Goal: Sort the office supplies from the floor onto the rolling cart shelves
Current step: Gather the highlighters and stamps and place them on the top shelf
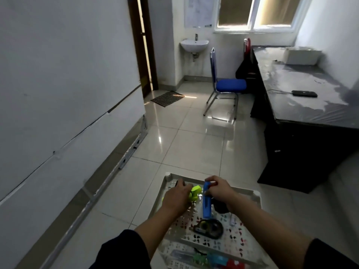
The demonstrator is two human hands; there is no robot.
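**Hands over the cart's top shelf**

Blur hid what lay on the lower shelf (213, 259). On the top shelf (256, 195) sat a tape dispenser (208, 227) at 6 o'clock. The left hand (177, 197) lay spread over green items (195, 193), its grasp unclear. The right hand (218, 188) gripped a blue stapler (206, 205) at 3 o'clock of these. Beyond, glossy floor tiles (190, 136), a blue chair (228, 85) and a dark desk (303, 90).

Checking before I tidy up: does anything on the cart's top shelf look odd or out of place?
Nothing stands out. The right hand holds a blue stapler upright, the left hand rests on green items, and a tape dispenser lies flat on the top shelf.
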